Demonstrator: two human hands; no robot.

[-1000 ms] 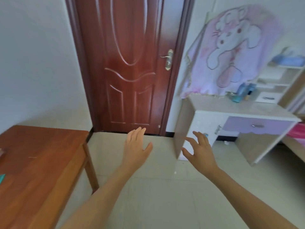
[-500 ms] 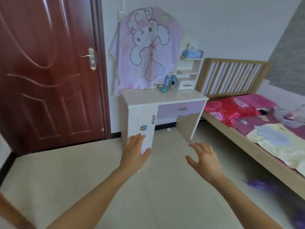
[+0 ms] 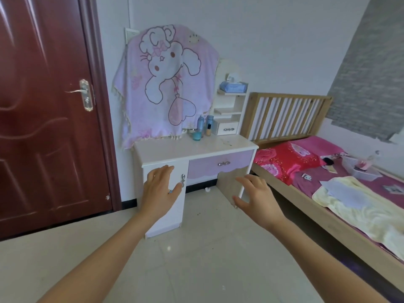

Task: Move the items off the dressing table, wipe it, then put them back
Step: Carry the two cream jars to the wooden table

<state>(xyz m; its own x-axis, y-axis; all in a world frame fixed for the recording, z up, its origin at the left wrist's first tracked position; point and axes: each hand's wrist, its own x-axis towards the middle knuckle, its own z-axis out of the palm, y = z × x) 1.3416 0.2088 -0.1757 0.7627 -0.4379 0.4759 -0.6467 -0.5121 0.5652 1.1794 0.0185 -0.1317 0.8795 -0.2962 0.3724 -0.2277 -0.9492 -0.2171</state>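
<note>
Two hands in the head view, left hand (image 3: 160, 193) and right hand (image 3: 258, 196), both held out with fingers loosely spread and nothing in either, in front of the one white desk (image 3: 175, 147) between one red door (image 3: 43, 117) and one bed (image 3: 323, 206). At the desk's back edge there's one cluster of bottles (image 3: 203, 125), looks like two tall blue ones, one small beige one and one teal jar (image 3: 196, 136) in front (bit blurry tbh). One pink cartoon towel (image 3: 168, 84) hangs behind, with one blue tissue pack (image 3: 232, 86) on the top shelf.
</note>
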